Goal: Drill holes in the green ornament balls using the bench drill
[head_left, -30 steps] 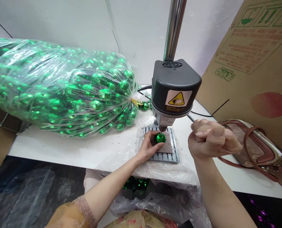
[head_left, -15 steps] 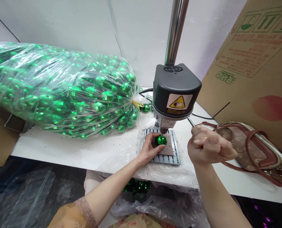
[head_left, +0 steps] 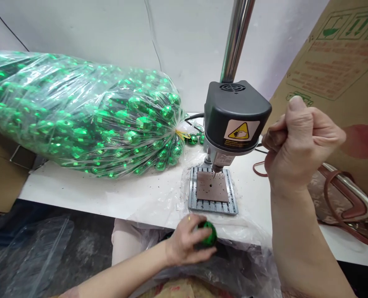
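Note:
A shiny green mirror ball (head_left: pixel 209 234) is in my left hand (head_left: pixel 188 242), below the table's front edge. The fingers curve loosely around it, a little blurred. At the right, my right hand (head_left: pixel 298 140) makes a raised fist beside the black head of the drill press (head_left: pixel 238 114). It is closed on the drill press handle, which the fist itself hides. Below the head, the thin drill bit (head_left: pixel 214 175) points down at a brown pad (head_left: pixel 216 194) with a dark hole. The pad lies on the slotted metal base (head_left: pixel 194 205), with dark specks scattered around.
A big clear bag of green mirror balls (head_left: pixel 93 120) lies left on the white table (head_left: pixel 134 190). A brown handbag (head_left: pixel 333 203) and a tall cardboard box (head_left: pixel 326 70) stand at right. Clear plastic sheeting (head_left: pixel 246 265) hangs below the table edge.
My left hand has carried the ball off the pad, toward me and below the table edge. My right fist has risen, and the bit now shows above the bare pad.

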Demonstrator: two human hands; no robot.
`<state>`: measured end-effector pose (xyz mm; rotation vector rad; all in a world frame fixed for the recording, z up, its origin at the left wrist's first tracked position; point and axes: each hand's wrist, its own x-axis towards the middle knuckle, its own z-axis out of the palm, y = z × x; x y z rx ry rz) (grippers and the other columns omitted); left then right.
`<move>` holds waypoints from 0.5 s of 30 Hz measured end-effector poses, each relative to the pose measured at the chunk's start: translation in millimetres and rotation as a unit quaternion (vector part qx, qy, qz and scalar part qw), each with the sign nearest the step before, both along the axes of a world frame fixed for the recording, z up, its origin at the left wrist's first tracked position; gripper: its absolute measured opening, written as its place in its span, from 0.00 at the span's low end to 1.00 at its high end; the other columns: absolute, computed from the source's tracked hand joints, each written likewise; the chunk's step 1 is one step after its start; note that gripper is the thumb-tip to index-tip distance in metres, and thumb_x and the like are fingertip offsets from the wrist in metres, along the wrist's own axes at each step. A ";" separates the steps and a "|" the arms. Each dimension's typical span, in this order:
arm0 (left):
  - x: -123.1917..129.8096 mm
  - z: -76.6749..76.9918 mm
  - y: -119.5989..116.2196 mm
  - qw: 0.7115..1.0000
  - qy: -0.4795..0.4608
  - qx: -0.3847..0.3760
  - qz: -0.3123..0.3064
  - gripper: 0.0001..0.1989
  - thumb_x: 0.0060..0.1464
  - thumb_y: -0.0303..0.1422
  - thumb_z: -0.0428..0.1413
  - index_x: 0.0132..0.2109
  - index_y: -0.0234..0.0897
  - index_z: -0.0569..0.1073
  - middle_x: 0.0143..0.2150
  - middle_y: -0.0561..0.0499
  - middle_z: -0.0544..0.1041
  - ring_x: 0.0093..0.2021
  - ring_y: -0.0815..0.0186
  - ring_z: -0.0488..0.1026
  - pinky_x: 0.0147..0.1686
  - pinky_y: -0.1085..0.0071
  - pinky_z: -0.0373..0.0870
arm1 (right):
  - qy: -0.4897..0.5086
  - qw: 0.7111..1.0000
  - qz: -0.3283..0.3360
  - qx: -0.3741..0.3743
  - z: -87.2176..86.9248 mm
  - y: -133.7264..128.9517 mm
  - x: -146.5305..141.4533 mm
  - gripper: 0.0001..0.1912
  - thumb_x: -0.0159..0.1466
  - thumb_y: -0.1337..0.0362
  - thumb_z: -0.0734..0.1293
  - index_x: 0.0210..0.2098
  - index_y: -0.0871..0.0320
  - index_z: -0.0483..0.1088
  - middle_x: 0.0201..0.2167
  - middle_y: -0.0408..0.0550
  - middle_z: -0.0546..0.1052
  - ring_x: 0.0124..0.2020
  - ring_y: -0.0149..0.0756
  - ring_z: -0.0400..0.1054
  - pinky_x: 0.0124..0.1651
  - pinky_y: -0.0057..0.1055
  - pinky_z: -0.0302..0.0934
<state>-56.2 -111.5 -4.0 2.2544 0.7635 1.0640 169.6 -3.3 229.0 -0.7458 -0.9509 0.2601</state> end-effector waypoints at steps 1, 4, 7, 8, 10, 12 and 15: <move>-13.1 -6.0 -14.6 0.998 0.050 -0.001 -0.038 0.28 0.54 0.41 0.69 0.61 0.60 0.78 0.55 0.45 0.84 0.47 0.50 0.83 0.43 0.50 0.82 | 0.000 1.000 -0.003 0.003 -0.4 -0.2 -0.6 0.20 0.64 0.61 0.69 0.17 0.57 0.66 0.11 0.34 0.59 0.12 0.19 0.49 0.16 0.28 0.41; -45.1 -20.1 -41.0 0.985 0.142 -0.043 -0.089 0.33 0.50 0.41 0.71 0.62 0.69 0.75 0.61 0.52 0.82 0.56 0.50 0.82 0.53 0.48 0.82 | -0.002 1.000 -0.007 0.003 -0.3 -0.6 -1.8 0.20 0.65 0.62 0.68 0.18 0.57 0.66 0.11 0.34 0.59 0.12 0.19 0.50 0.16 0.28 0.41; -53.1 -17.4 -25.2 0.992 0.080 -0.081 -0.062 0.30 0.49 0.36 0.71 0.59 0.67 0.78 0.60 0.55 0.83 0.58 0.52 0.81 0.60 0.49 0.79 | 0.001 1.000 -0.004 0.006 -0.5 -0.7 -1.8 0.19 0.65 0.62 0.69 0.18 0.56 0.67 0.11 0.34 0.59 0.12 0.19 0.50 0.16 0.28 0.41; -49.1 -11.5 -8.1 0.995 0.040 -0.082 -0.032 0.27 0.51 0.34 0.69 0.57 0.64 0.80 0.57 0.54 0.84 0.57 0.53 0.82 0.60 0.49 0.79 | 0.003 1.000 -0.004 0.008 -0.8 -0.7 -1.7 0.19 0.65 0.61 0.69 0.18 0.56 0.67 0.11 0.34 0.59 0.12 0.20 0.50 0.16 0.29 0.41; -32.4 6.2 42.4 0.996 -0.023 -0.070 0.048 0.20 0.54 0.30 0.64 0.52 0.57 0.83 0.52 0.49 0.85 0.55 0.52 0.81 0.63 0.48 0.75 | 0.006 1.000 -0.007 0.012 -1.7 -0.2 -1.5 0.19 0.64 0.61 0.70 0.18 0.56 0.67 0.10 0.34 0.59 0.12 0.20 0.50 0.15 0.29 0.41; -8.8 27.6 106.7 0.990 -0.037 -0.057 0.120 0.11 0.55 0.30 0.61 0.44 0.49 0.83 0.47 0.44 0.83 0.53 0.49 0.80 0.61 0.48 0.75 | 0.005 1.000 -0.009 0.019 -2.6 0.5 -1.5 0.19 0.64 0.61 0.70 0.18 0.56 0.67 0.11 0.34 0.59 0.12 0.20 0.50 0.15 0.29 0.41; 26.9 55.7 199.1 0.977 -0.079 -0.071 0.187 0.08 0.53 0.26 0.60 0.40 0.43 0.79 0.41 0.42 0.79 0.49 0.48 0.78 0.58 0.49 0.74 | 0.007 1.000 -0.008 0.025 -3.4 1.1 -1.6 0.19 0.64 0.62 0.70 0.18 0.57 0.68 0.11 0.34 0.60 0.12 0.20 0.51 0.15 0.28 0.40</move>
